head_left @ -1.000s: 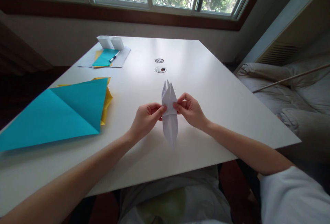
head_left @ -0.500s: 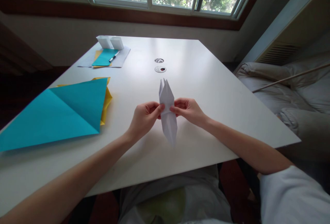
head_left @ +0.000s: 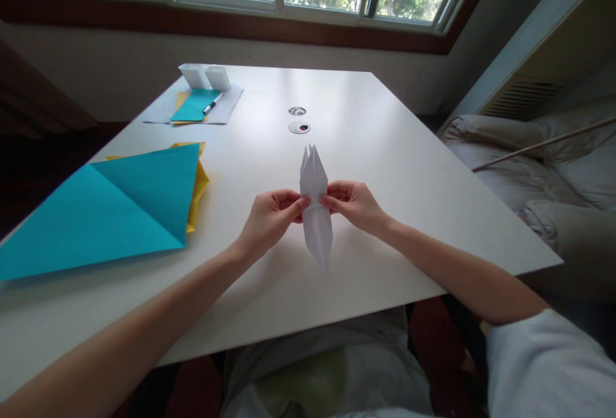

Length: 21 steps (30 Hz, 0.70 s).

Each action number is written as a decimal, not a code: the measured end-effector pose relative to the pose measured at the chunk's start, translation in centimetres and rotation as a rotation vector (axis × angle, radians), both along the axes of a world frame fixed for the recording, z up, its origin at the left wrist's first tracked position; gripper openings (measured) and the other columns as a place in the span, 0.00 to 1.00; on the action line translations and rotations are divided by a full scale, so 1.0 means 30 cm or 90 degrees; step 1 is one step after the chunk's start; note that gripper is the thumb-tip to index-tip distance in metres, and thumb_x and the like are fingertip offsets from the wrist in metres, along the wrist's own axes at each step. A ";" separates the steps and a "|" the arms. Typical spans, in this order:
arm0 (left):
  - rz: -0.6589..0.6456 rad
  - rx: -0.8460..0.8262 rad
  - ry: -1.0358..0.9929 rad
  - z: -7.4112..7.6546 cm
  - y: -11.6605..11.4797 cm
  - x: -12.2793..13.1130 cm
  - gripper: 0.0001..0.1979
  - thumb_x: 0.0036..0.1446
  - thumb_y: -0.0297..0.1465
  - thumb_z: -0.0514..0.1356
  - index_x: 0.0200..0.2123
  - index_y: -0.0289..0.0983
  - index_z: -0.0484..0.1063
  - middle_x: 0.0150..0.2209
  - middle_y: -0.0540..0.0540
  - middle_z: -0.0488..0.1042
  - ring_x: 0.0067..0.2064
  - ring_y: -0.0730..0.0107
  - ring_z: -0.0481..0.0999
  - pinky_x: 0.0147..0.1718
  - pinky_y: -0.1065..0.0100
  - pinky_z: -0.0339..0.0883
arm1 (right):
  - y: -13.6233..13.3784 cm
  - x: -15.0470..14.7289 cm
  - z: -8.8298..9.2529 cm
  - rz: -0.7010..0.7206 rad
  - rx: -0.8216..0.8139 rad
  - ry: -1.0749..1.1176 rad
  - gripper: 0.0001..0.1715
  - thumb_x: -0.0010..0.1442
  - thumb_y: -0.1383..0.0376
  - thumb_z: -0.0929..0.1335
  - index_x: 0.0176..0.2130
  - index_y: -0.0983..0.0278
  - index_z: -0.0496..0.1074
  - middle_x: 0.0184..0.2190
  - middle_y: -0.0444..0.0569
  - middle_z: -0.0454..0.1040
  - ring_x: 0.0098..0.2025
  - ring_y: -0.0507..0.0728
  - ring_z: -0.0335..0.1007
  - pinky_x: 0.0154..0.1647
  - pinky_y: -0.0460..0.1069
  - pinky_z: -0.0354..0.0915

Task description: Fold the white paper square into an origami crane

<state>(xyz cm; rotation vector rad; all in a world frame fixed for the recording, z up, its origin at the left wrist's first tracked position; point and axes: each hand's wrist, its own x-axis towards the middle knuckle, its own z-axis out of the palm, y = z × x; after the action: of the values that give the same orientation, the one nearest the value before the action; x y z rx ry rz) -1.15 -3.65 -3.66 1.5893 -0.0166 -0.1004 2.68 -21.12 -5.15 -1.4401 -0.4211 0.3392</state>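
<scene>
Between my hands is a folded white paper [head_left: 316,219], long and narrow, with pointed flaps at its far end and a single point toward me. A crease crosses it near the middle. My left hand [head_left: 275,212] pinches its left edge, thumb on top and fingers curled beneath. On the opposite edge, my right hand [head_left: 353,205] grips it the same way, thumb on top. The paper is held above the white table [head_left: 385,257]. What the curled fingers do on the underside is hidden.
A large creased turquoise sheet [head_left: 129,206] lies at the left over yellow folded paper [head_left: 196,203]. Farther back are a smaller turquoise sheet [head_left: 195,105], a pen [head_left: 212,104] and white paper boxes [head_left: 218,78]. Two round inserts [head_left: 299,128] sit in the tabletop.
The folded paper and both hands have shifted very slightly to the right in view. Both grips stay the same, and nothing else on the table has moved.
</scene>
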 end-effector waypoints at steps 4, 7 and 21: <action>-0.005 0.010 0.001 0.009 0.002 0.000 0.11 0.45 0.36 0.65 0.27 0.33 0.74 0.26 0.46 0.76 0.28 0.71 0.73 0.28 0.72 0.69 | -0.003 0.000 0.007 0.004 -0.006 0.018 0.17 0.47 0.58 0.72 0.34 0.67 0.72 0.30 0.47 0.75 0.32 0.52 0.72 0.30 0.47 0.70; -0.049 0.032 -0.007 0.014 0.000 -0.004 0.10 0.45 0.35 0.65 0.26 0.33 0.74 0.25 0.47 0.75 0.27 0.72 0.73 0.26 0.73 0.67 | -0.012 0.008 0.021 0.019 -0.038 0.007 0.18 0.47 0.57 0.72 0.34 0.67 0.73 0.30 0.47 0.74 0.30 0.51 0.71 0.27 0.45 0.68; -0.150 0.059 0.011 0.009 -0.009 -0.009 0.09 0.46 0.34 0.63 0.25 0.32 0.73 0.22 0.50 0.72 0.25 0.75 0.70 0.23 0.75 0.65 | -0.041 0.042 0.044 0.048 0.006 0.080 0.19 0.50 0.52 0.69 0.30 0.66 0.72 0.26 0.45 0.71 0.28 0.49 0.67 0.27 0.44 0.64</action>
<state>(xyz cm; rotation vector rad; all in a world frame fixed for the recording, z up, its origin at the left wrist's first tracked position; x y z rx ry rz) -1.42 -3.93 -3.39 1.6738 -0.1881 -0.3015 3.94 -22.34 -3.82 -1.3880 -0.3749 0.4857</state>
